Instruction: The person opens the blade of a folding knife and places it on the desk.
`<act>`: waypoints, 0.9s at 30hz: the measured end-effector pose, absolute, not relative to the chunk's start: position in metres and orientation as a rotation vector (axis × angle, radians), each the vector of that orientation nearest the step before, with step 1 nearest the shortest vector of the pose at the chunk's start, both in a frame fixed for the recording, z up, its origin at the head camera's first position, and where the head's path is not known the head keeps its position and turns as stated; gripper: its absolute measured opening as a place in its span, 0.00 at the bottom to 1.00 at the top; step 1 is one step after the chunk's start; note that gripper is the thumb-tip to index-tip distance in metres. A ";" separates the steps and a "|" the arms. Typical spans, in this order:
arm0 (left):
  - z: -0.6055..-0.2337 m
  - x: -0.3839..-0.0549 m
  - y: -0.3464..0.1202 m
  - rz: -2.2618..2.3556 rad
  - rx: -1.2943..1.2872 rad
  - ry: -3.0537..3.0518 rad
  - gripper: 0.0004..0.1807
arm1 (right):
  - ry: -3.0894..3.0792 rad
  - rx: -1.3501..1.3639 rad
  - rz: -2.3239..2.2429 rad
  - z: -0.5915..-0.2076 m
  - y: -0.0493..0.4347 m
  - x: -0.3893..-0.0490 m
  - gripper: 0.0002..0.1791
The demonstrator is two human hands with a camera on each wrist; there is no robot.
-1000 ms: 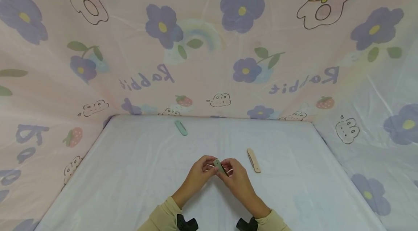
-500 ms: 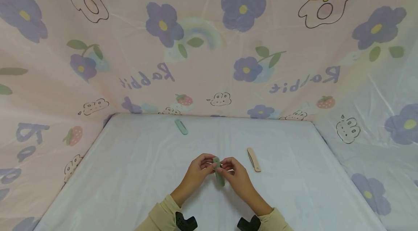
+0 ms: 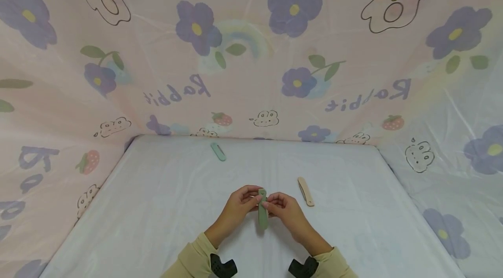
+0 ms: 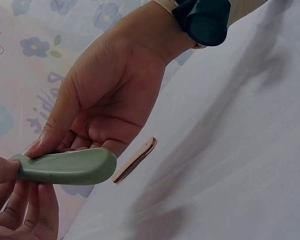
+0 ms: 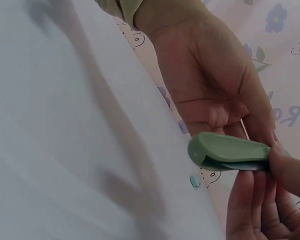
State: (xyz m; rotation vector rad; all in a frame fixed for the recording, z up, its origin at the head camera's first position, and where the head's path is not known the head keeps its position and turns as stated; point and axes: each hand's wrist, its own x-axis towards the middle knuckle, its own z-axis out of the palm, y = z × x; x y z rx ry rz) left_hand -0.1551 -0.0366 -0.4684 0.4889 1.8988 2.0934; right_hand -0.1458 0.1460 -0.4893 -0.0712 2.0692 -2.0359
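Note:
In the head view, a green folding knife (image 3: 263, 220) is held just above the table between both hands, its long rounded end pointing toward the person. My left hand (image 3: 240, 201) pinches it near the far end, thumb on top. From the other side, my right hand (image 3: 287, 211) pinches it with thumb and fingers. A dark metal edge shows in the slot along the green handle (image 5: 230, 146) in the right wrist view, so the blade appears folded in. The left wrist view shows the handle's smooth back (image 4: 72, 168). Fingertips behind the knife are partly hidden.
A beige folding knife (image 3: 305, 191) lies on the white-covered table (image 3: 157, 199), right of the hands. Farther back, left of centre, lies a mint-green one (image 3: 218, 152). Printed cloth walls (image 3: 251, 64) enclose the table at the back and sides.
The green folding knife has turned from slanted to nearly straight toward the person, with more of its handle showing. Both hands still hold it; the right hand has shifted slightly. The other two knives stay put.

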 end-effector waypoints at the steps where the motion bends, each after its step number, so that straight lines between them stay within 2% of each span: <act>1: -0.468 -0.155 -0.037 2.093 0.487 1.893 0.16 | 2.053 -0.058 -2.042 -0.490 0.146 -0.146 0.19; 10: -0.467 -0.155 -0.037 2.079 0.493 1.887 0.16 | 1.941 0.004 -2.102 -0.495 0.149 -0.151 0.14; 27: -0.465 -0.156 -0.039 2.088 0.509 1.865 0.15 | 1.919 0.018 -2.168 -0.495 0.147 -0.147 0.16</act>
